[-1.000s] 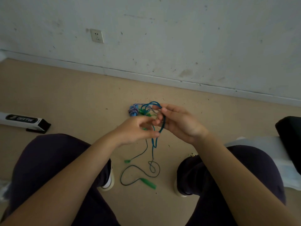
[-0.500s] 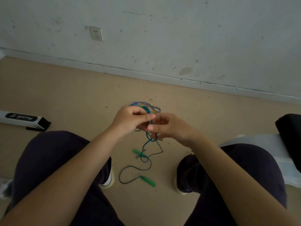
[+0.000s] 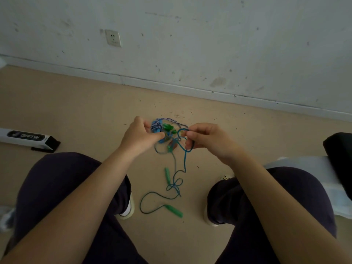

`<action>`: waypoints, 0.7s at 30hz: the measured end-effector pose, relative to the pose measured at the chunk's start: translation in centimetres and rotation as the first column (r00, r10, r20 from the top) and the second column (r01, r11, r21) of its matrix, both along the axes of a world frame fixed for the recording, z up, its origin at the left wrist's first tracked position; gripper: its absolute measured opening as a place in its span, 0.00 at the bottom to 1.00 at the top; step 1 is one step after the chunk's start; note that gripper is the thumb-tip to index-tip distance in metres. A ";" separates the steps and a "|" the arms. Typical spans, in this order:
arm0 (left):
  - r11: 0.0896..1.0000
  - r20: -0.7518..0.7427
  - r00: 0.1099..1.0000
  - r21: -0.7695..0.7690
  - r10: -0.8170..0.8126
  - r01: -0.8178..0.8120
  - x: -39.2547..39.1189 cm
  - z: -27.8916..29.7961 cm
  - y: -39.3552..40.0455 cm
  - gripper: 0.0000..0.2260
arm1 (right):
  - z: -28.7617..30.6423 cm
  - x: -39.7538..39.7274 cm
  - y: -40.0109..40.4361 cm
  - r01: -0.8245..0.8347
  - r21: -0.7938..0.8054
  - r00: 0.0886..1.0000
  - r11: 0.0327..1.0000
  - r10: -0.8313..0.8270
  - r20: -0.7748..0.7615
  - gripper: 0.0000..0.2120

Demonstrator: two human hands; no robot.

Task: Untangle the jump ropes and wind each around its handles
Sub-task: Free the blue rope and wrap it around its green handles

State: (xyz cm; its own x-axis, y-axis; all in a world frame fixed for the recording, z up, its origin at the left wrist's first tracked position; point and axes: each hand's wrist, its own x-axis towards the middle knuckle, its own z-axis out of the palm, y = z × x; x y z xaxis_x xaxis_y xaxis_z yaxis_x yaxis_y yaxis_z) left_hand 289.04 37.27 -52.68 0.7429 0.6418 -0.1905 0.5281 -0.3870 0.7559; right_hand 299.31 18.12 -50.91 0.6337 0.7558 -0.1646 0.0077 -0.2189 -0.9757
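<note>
- The tangle of jump ropes (image 3: 167, 133) hangs in the air between both hands, above the floor (image 3: 76, 115) and in front of the seated person's knees; it mixes blue cord, a blue-and-white braided cord and small green handles.
- The left hand (image 3: 140, 136) has its fingers curled, thumb and fingertips pinched on the left side of the knot (just which strand cannot be made out).
- The right hand (image 3: 207, 139) is also curled, pinching a loop of the blue cord (image 3: 185, 159) that wraps round its fingertips.
- The two hands are near each other but apart, with the knot stretched between them.
- From the knot the blue cord drops to the floor, where it curls into small loops and one wide loop.
- Two green handles lie there: one green handle (image 3: 167, 175) beside the small loops, the other green handle (image 3: 175, 211) at the end of the wide loop, between the person's shoes.
- Bare floor lies beyond the hands up to the skirting of the wall (image 3: 209, 44).
- A white-and-black box (image 3: 26, 139) lies well to the left; a wall socket (image 3: 113, 37) sits above the skirting.
</note>
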 end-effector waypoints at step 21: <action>0.731 0.169 0.815 -0.368 -0.555 0.574 -0.4 0.8 -2.8 0.14 | 0.8 -0.3 -0.2 -0.049 0.118 0.998 0.992 0.055 -0.043 0.09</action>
